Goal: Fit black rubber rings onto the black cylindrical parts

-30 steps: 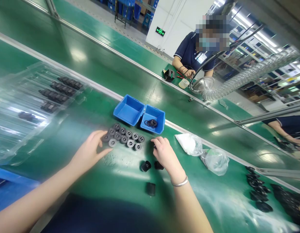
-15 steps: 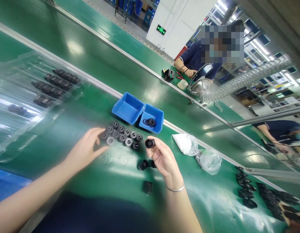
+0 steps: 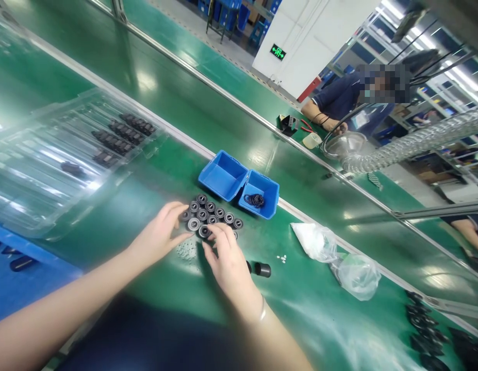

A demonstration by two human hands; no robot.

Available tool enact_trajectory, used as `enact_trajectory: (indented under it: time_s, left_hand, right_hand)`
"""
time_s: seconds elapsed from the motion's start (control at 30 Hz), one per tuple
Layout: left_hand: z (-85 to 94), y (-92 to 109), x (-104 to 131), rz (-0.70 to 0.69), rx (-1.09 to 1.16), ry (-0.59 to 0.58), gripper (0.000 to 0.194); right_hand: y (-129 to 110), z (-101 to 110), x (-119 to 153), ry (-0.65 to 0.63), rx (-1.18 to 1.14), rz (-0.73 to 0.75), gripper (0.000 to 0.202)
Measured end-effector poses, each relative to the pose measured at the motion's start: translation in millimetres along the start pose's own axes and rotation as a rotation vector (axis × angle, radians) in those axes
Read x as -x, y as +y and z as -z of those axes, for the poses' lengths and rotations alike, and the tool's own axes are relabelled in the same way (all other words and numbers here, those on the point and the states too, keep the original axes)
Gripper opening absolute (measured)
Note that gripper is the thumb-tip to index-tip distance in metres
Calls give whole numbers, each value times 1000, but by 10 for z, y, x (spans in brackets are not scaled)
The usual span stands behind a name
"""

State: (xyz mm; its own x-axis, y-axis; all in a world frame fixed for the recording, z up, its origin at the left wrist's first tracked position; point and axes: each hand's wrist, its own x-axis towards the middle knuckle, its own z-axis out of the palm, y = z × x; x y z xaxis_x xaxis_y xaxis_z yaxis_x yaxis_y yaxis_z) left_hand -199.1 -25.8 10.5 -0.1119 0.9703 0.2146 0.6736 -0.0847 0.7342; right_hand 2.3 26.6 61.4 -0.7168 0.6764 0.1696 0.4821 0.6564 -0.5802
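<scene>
Several round black parts (image 3: 202, 214) stand packed together on the green table (image 3: 153, 299). My left hand (image 3: 163, 229) rests at the left side of this group, thumb and fingers apart around its edge, holding nothing that I can make out. At the front of the group, my right hand (image 3: 227, 255) has its thumb and fingers round a black cylindrical part (image 3: 204, 232) with a pale ring on top. Two dark cylinders lie just right of my right hand, one of them a black tube (image 3: 263, 269) on its side.
Two blue bins (image 3: 223, 175) sit behind the parts, one with black rings (image 3: 254, 200). A clear tray (image 3: 72, 154) is at left, a blue container (image 3: 30, 288) at lower left. Plastic bags (image 3: 316, 242) and small white pieces (image 3: 282, 258) lie right. A person (image 3: 350, 98) sits across.
My right hand has moved left and down to the group, bringing the black part it held up beside it. My left hand stays at the group's left edge. The view has shifted.
</scene>
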Motion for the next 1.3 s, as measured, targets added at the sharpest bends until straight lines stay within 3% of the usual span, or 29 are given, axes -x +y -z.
enact_trajectory:
  time_s: [0.13,0.23,0.3,0.4,0.47,0.6,0.77,0.9,1.0,1.2,1.3]
  left_hand:
    - [-1,-25,10,-6,-7,-13,52]
    - [9,-39,15,-9,-38,-18,53]
    - [11,-47,15,-12,-57,-15,53]
    - [-5,-58,6,-11,-87,7,53]
    - [-23,-64,-1,-6,-113,20,53]
    - [-39,-64,-2,-9,-152,33,51]
    - [-23,-40,5,-18,-162,31,52]
    - [-11,-28,4,-7,-152,25,53]
    - [-7,-35,8,-3,-146,24,53]
    - [-15,-51,9,-2,-123,10,53]
    - [-13,-40,0,-1,-112,-1,53]
  right_hand:
    - [76,231,60,173,-105,-15,34]
    - [182,552,196,306,-57,-152,27]
    - [243,748,325,201,45,-213,26]
    - [292,875,515,-146,141,-212,33]
    - [310,836,599,-287,169,-205,38]
    - [346,683,632,-353,195,-220,31]
    - [338,708,561,-187,-20,-278,25]
    - [277,724,528,-155,-143,-208,34]
    - [265,657,523,-121,-166,-169,33]
    - [288,493,509,-55,-223,-232,18]
    - [268,403,489,-45,-156,-218,15]
